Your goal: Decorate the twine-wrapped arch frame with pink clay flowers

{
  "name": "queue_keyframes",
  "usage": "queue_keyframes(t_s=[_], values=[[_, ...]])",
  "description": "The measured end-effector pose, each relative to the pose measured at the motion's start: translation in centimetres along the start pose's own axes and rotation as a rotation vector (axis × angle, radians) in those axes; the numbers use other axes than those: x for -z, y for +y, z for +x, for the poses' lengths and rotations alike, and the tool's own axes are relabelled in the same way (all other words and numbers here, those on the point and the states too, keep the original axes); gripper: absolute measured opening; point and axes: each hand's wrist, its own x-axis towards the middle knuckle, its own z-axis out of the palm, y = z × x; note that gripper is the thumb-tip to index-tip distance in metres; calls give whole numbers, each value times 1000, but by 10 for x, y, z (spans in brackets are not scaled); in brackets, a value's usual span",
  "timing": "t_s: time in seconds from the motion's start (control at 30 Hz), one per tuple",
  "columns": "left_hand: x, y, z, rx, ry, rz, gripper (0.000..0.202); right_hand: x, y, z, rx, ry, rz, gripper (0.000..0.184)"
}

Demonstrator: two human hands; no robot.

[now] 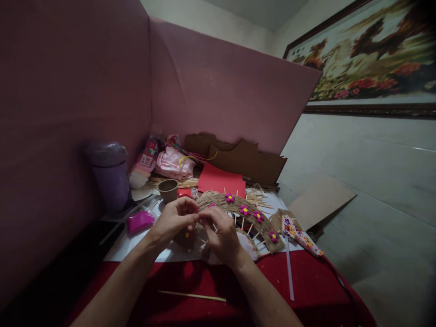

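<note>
My left hand (pixel 175 220) and my right hand (pixel 223 234) meet fingertip to fingertip over the middle of the work. Both are pinched closed; whatever sits between the fingers is too small or hidden to make out. Just behind and below them lies a curved, twine-covered arch (pixel 267 229) with thin sticks set across it. Small magenta flowers (pixel 244 210) with yellow centres dot its band. Part of the arch is covered by my hands. A packet of magenta modelling clay (pixel 140 222) lies left of my left hand.
A flower-patterned glue gun (pixel 301 238) with a glue stick (pixel 289 272) rests at the right. One thin stick (pixel 191 296) lies on the red cloth (pixel 190 313). Further back are a small pot (pixel 168 190), red sheets (pixel 221 179), torn cardboard (pixel 238 159) and a purple cup (pixel 111 181).
</note>
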Motion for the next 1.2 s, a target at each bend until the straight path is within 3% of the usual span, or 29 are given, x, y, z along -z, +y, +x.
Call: queue_keyframes(t_s=[0.33, 0.47, 0.53, 0.6, 0.7, 0.77, 0.83, 1.07, 1.2], values=[[-4, 1, 1, -17, 48, 43, 26, 3, 0, 0, 73, -58, -55, 12], [-2, 2, 0, -4, 18, 34, 25, 5, -2, 0, 50, -58, -23, 13], [-1, 1, 0, 5, 12, 38, 25, 4, -3, 0, -18, -47, 25, 11], [0, -1, 1, 10, 21, 38, 26, 4, -5, 2, -196, -32, 187, 5], [2, -1, 3, 3, 65, 47, 25, 7, -6, 5, -585, -95, 697, 9], [4, -1, 2, 1, 94, 53, 24, 10, -5, 6, -748, -153, 1007, 16], [5, -1, 2, -3, 86, 31, 24, 11, -2, 7, -794, -146, 1127, 22], [4, -2, -1, 42, -34, -131, 27, 7, 2, 6, -748, -56, 1069, 24], [2, 0, -1, 54, -9, -175, 30, 8, -1, 6, -734, 34, 1096, 17]])
